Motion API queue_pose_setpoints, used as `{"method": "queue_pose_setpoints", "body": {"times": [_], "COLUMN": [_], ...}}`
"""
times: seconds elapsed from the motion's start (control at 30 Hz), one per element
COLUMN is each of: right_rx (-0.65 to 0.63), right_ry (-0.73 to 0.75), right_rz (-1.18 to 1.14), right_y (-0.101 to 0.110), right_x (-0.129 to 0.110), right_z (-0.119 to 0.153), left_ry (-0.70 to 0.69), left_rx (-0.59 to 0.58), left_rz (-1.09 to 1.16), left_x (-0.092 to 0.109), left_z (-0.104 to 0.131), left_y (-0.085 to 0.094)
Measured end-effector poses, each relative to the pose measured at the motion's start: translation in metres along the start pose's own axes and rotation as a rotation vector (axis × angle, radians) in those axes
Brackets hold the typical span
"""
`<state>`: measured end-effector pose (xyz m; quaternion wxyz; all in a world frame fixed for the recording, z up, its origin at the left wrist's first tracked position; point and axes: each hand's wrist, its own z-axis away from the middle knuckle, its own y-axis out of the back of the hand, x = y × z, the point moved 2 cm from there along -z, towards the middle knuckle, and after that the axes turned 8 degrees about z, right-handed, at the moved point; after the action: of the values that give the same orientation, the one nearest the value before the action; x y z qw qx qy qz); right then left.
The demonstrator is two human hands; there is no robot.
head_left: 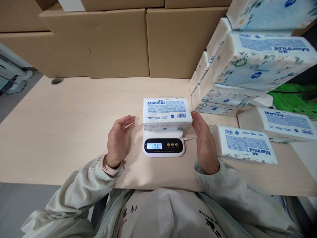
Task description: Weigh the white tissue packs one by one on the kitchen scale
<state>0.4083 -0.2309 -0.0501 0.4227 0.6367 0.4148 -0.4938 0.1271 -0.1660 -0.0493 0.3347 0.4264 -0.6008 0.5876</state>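
A white pack of tissues (166, 114) marked Manhua lies flat on top of a small white digital scale (163, 147). The scale's lit display reads 103.0. To the left of the pack, my left hand (120, 138) is raised with its fingers curved and apart from the pack, holding nothing. My right hand (204, 143) stands edge-on at the pack's right side, fingers stretched out, its tips at or very near the pack; whether they touch I cannot tell. A white cable (190, 138) runs from the scale's right side.
Two tissue packs lie on the right, a nearer one (247, 145) and a farther one (287, 124). Behind them rises a stack of tissue packs (262, 62). Cardboard boxes (119, 43) line the back of the wooden table (61, 132). A green crate (294, 100) is at far right.
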Motion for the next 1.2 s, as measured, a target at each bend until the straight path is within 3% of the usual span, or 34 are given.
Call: {"method": "queue_pose_setpoints", "body": {"times": [0.9, 1.07, 1.2], "right_rx": [0.018, 0.010, -0.045], "right_ry": [-0.009, -0.004, -0.027], "right_rz": [-0.077, -0.056, 0.027], "right_y": [-0.002, -0.003, -0.006], "right_x": [0.000, 0.001, -0.004], "right_z": [-0.001, -0.003, -0.009], "left_ry": [0.022, 0.024, 0.073], "left_rx": [-0.039, -0.086, -0.197], "left_rz": [0.004, -0.012, -0.048], "left_x": [0.003, 0.001, 0.002], "left_z": [0.002, 0.001, -0.004], "left_y": [-0.003, -0.006, -0.022]}}
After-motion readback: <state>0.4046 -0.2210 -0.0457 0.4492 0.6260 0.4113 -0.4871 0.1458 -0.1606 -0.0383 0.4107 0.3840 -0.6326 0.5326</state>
